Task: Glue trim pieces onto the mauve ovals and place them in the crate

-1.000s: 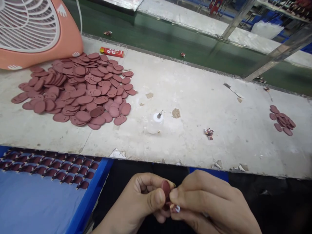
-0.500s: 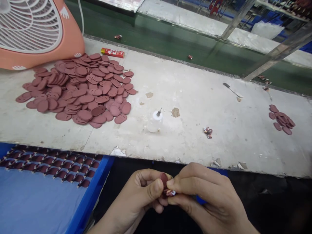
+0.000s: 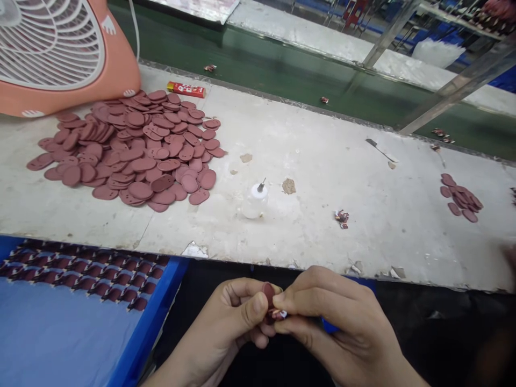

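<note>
- pale worktop [image 3: 387,204] spans the view; on the green belt [image 3: 270,80] behind, loose bits [image 3: 210,67] have slid rightward over the last second.
- far left, a fan [image 3: 60,59] beside a heap of reddish discs [image 3: 145,150]; below, a blue tray [image 3: 151,317] with its rows of dark pieces [image 3: 80,271] unchanged.
- left hand [image 3: 237,317]: thumb and fingers pinch one disc [image 3: 267,293] in front of the worktop, near the clear bottle [image 3: 255,203].
- small part [image 3: 278,314]: higher now and closer by the disc's lower end, so the two seem to be fitted together; fingers hide the contact.
- right hand [image 3: 334,312]: thumb and fingertip narrowed on that part.
- farther right, a smaller disc cluster [image 3: 463,199] lies as before; at the edge a blurred shape [image 3: 510,255] has appeared, too smeared to identify.
</note>
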Motion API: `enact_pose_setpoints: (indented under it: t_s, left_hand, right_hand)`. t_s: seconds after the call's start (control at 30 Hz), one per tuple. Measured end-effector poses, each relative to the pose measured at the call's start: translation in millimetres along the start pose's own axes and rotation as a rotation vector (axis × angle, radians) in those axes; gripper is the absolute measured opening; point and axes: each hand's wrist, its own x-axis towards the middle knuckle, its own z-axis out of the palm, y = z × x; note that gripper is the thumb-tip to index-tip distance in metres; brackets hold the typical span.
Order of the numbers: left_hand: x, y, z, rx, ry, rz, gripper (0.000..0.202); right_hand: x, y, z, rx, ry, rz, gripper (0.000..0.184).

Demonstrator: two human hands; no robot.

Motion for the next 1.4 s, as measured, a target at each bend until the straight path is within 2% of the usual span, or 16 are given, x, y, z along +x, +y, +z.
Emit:
enact_pose_setpoints:
  t_s: [0.43,0.53,0.63,0.7,0.83,1.13,1.3,1.4]
  left_hand:
    - [-0.1,1.5,-1.4,-0.010,-0.005,-0.011,0.027]
    - [0.9,0.4,-4.3,-0.062,-0.060,-0.009,0.026]
    - [1.2,-0.5,-8.2,-0.196,-0.082,-0.044,0.023]
    - [0.9,-1.2,-11.3,-0.271,-0.087,-0.080,0.023]
    - [0.0,-2.8,-16.7,-0.322,-0.077,-0.095,0.017]
    - [-3.7,4.5,-15.6,-0.246,-0.149,-0.001,0.026]
    - [-10.3,13.6,-8.6,-0.111,-0.063,0.054,0.042]
    - [-14.3,12.2,-7.3,0.012,0.082,0.232,0.045]
  right_hand:
    - [-0.8,-0.4,2.3,-0.001,-0.015,0.007,0.014]
    - [-2.8,0.2,2.4,-0.025,0.003,-0.011,0.025]
    - [-5.1,2.0,2.7,-0.028,0.109,0.011,0.045]
    - [-5.0,2.8,4.2,-0.020,0.149,0.051,0.040]
    - [0.0,1.2,9.9,0.033,0.112,0.095,0.021]
    - [11.2,-3.4,17.3,0.093,0.052,0.122,0.019]
    - [15.0,-2.3,23.1,0.025,0.128,-0.013,0.019]
    - [14.0,2.3,28.8,-0.198,0.262,-0.160,0.025]
